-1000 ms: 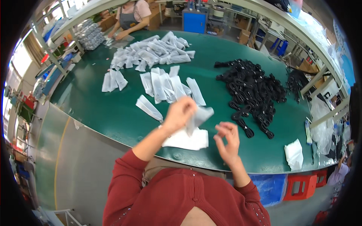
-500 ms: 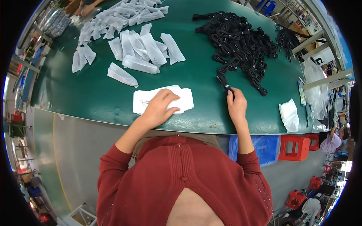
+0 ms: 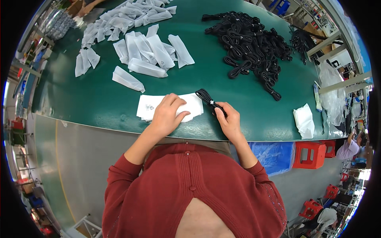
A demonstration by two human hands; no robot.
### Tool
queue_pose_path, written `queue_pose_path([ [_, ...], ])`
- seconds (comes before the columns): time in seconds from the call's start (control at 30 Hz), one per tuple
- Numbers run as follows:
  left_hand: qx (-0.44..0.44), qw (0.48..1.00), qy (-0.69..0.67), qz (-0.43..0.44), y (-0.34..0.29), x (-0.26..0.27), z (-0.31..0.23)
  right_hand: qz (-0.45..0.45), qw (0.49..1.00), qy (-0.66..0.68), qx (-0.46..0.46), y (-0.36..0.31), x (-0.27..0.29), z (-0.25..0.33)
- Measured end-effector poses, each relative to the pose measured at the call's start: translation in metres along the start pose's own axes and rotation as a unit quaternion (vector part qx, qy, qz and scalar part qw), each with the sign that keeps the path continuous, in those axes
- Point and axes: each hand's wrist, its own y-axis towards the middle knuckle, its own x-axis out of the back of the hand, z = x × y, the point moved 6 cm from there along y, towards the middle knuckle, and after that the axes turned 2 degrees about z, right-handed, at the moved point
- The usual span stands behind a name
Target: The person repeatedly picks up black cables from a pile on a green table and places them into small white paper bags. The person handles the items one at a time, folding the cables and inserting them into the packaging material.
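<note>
My right hand (image 3: 229, 121) pinches a coiled black cable (image 3: 206, 97) with a pale tie round its middle. The coil's far end points up and left, beside the right edge of a stack of flat white bags (image 3: 147, 104). On that stack lies my left hand (image 3: 168, 115), its thumb spread away from the fingers, pressing on the bags. Part of the stack is hidden beneath it. Beyond my left hand, several filled white bags (image 3: 160, 51) lie in a loose group, one (image 3: 128, 79) nearer to me. A big heap of coiled black cables (image 3: 248, 39) spreads at the back right.
More filled white bags (image 3: 119, 22) are piled at the far left of the green table (image 3: 99, 107). A white bag (image 3: 304, 121) lies by the right edge near clear plastic sheeting (image 3: 332, 93). Another person's arm (image 3: 89, 7) shows at the far left. Red stools (image 3: 310, 155) stand below.
My right hand has brought the coiled cable leftward from the heap to the stack's right edge. My left hand has stayed on the stack, shifting slightly.
</note>
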Motion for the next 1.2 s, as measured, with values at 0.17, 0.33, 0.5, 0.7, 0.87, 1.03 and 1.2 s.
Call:
queue_pose_path([
  [0.17,0.019,0.999,-0.005,0.041,-0.003,-0.018,0.008,0.004,1.000,-0.009,0.015,-0.006,-0.006,0.009],
  [0.33,0.131,0.983,-0.117,0.050,-0.007,-0.018,0.021,-0.008,0.990,-0.083,0.116,-0.012,-0.002,0.024],
  [0.5,0.208,0.958,-0.191,0.056,-0.011,-0.018,0.032,0.009,0.971,-0.144,0.192,-0.018,-0.001,0.035],
  [0.7,-0.051,0.998,0.014,0.037,-0.006,-0.009,0.004,-0.003,0.966,-0.164,0.200,-0.017,0.002,0.037],
  [0.87,0.098,0.985,-0.120,0.070,-0.011,-0.010,0.015,0.014,0.962,-0.164,0.220,-0.018,0.002,0.043],
  [1.03,0.121,0.978,-0.165,0.047,-0.010,-0.005,0.018,0.053,0.955,-0.172,0.234,-0.017,-0.002,0.042],
  [1.2,0.036,0.987,-0.154,0.035,-0.005,-0.001,0.005,0.102,0.972,-0.114,0.176,-0.013,-0.005,0.034],
])
